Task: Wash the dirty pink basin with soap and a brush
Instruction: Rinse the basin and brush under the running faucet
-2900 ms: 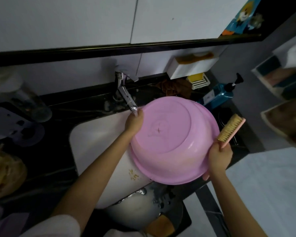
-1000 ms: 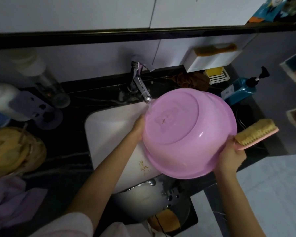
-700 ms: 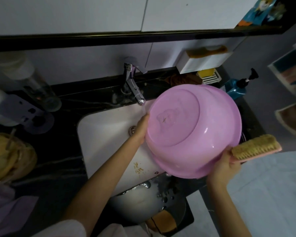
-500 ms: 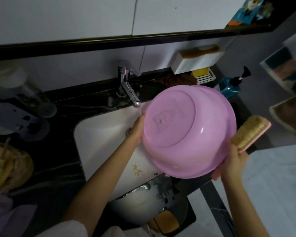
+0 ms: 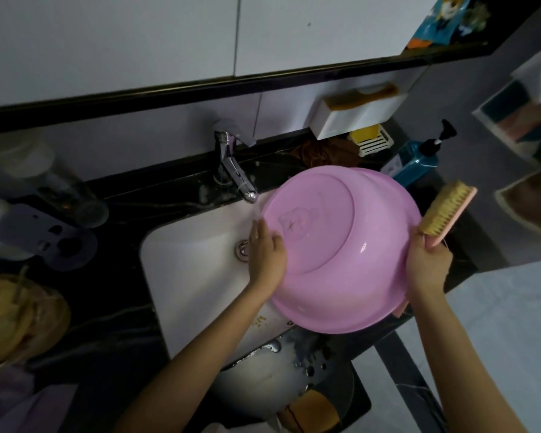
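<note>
Two hands hold the pink basin (image 5: 341,245) bottom-up over the sink (image 5: 194,276).
Basin is tilted, its underside facing the camera, above the right part of the white sink, with its upper left edge just below the spout of the faucet (image 5: 235,173), where a thin stream of water (image 5: 254,211) runs. Left hand (image 5: 266,254) lies against the basin's left wall, fingers nearly straight and pointing up, supporting it. Right hand (image 5: 428,267) is clenched round the handle of the brush (image 5: 447,214) and also pressed to the basin's right rim; bristles face up and left, beside the basin's right edge. Blue pump bottle (image 5: 419,164) stands on the dark surface (image 5: 122,307) behind the basin.
</note>
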A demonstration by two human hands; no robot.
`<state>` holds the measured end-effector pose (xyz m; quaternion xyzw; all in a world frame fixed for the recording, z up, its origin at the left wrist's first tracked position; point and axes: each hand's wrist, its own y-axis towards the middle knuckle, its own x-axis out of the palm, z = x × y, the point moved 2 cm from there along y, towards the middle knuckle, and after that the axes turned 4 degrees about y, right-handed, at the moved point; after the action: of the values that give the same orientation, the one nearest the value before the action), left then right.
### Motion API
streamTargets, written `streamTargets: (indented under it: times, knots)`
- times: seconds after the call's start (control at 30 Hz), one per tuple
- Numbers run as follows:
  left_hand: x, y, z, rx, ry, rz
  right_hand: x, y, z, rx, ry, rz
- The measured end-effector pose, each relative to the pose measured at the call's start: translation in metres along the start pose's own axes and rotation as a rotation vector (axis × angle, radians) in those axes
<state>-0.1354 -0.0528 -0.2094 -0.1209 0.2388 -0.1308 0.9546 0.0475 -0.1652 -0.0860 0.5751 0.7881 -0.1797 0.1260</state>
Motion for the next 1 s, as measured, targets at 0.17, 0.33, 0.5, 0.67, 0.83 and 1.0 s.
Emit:
streamTargets:
  times: [0.17, 0.33, 0.5, 0.67, 0.83, 1.0]
  knots:
    - [0.004, 0.063, -0.043, -0.399, -0.498, -0.167, 0.006, -0.01, 0.008, 0.003, 0.025, 0.035]
    - [0.008, 0.01, -0.052, -0.578, -0.83, -0.188, -0.005, -0.022, 0.024, 0.019, 0.059, 0.102]
    - [0.013, 0.018, -0.019, -0.425, -0.891, -0.238, -0.018, -0.029, 0.032, -0.002, 0.075, 0.163]
    - [0.024, 0.06, -0.018, -0.41, -0.766, -0.248, -0.027, -0.037, 0.036, 0.06, 0.179, 0.015]
    - [0.016, 0.061, -0.021, -0.382, -0.776, -0.302, -0.038, -0.021, 0.019, 0.004, 0.125, -0.136]
    - [0.013, 0.067, -0.017, -0.336, -0.783, -0.306, -0.017, -0.003, -0.005, -0.058, 0.143, -0.118]
